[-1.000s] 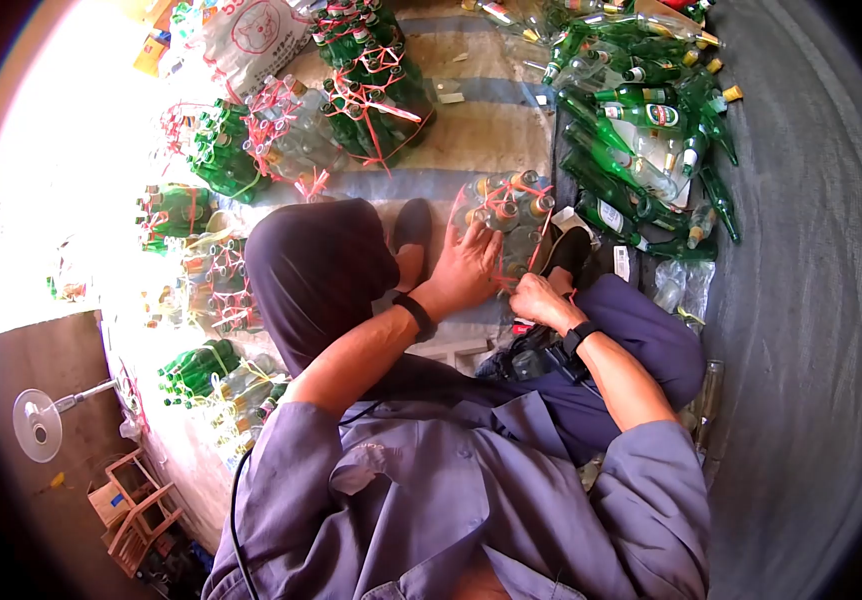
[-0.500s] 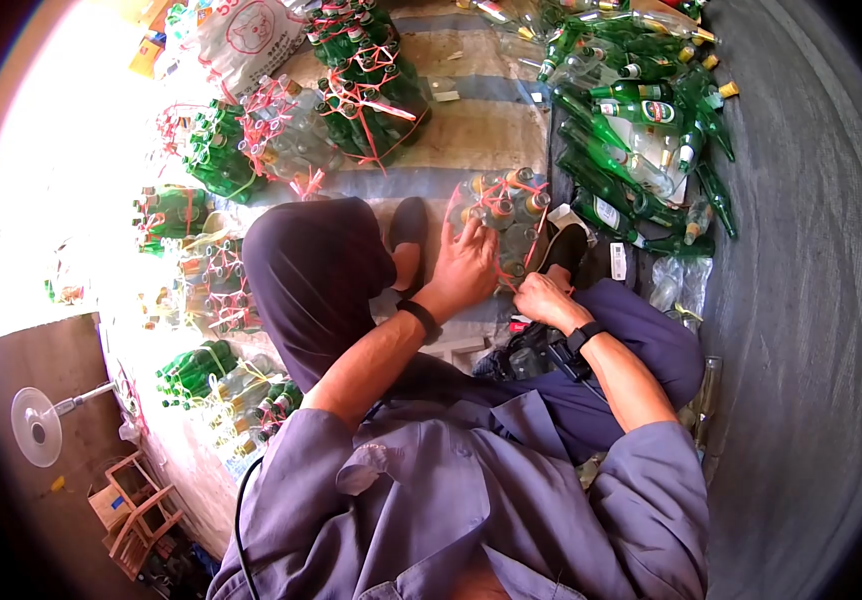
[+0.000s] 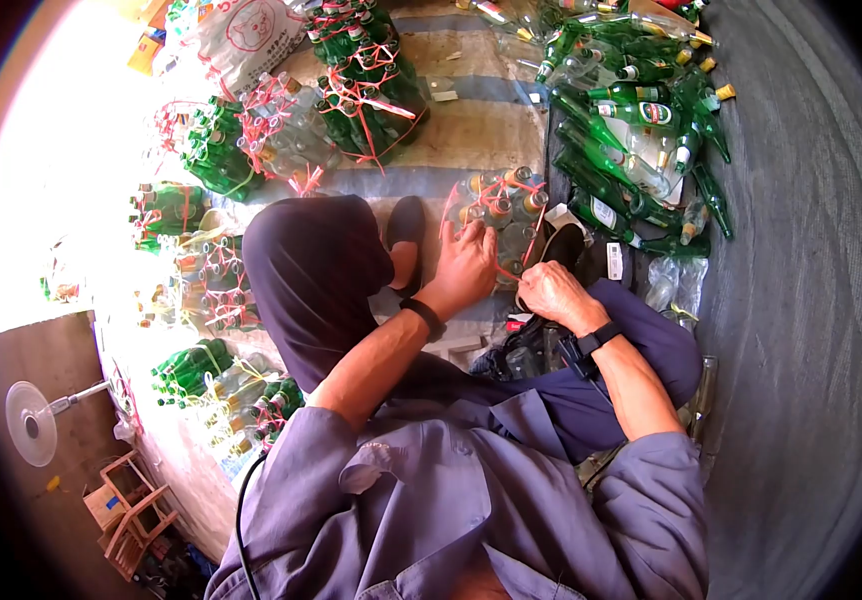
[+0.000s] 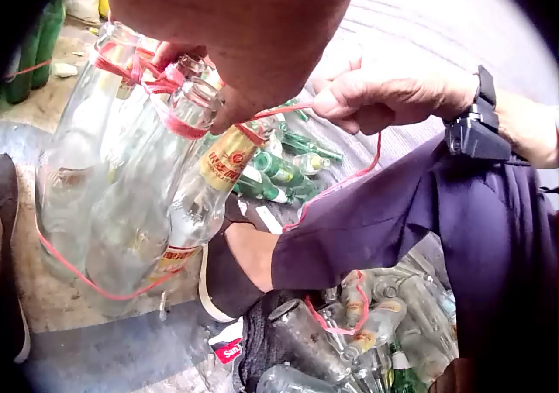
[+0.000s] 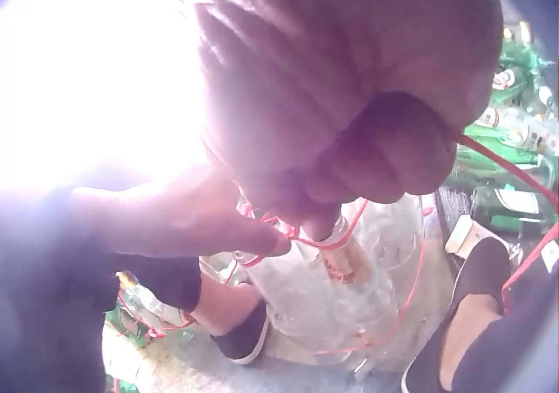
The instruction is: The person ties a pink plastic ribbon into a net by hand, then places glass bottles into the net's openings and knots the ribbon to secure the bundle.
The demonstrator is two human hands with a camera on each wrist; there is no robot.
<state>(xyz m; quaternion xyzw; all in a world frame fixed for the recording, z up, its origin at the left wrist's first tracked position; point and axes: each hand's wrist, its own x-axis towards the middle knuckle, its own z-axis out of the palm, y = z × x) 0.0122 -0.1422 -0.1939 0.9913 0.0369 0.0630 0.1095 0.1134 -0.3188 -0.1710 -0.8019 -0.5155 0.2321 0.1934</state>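
A bundle of clear glass bottles stands upright on the floor between the feet, with red string wound round the necks and looped low round the bodies. My left hand grips among the bottle necks, thumb beside a neck wrapped in string; its fingertips are partly hidden. To the right, my right hand pinches the string with curled fingers. From there to a bottle with a gold neck label the string runs taut, while its loose end hangs down over the trouser leg.
A heap of green and clear bottles lies at the right, along a dark sheet. Tied bundles of green bottles and clear ones stand at the left. More loose bottles lie under the bent right leg. A fan is at far left.
My right hand has moved slightly to the right and turned, still pinching the string. The left hand stays at the bottle necks, and the bundle remains upright in place.
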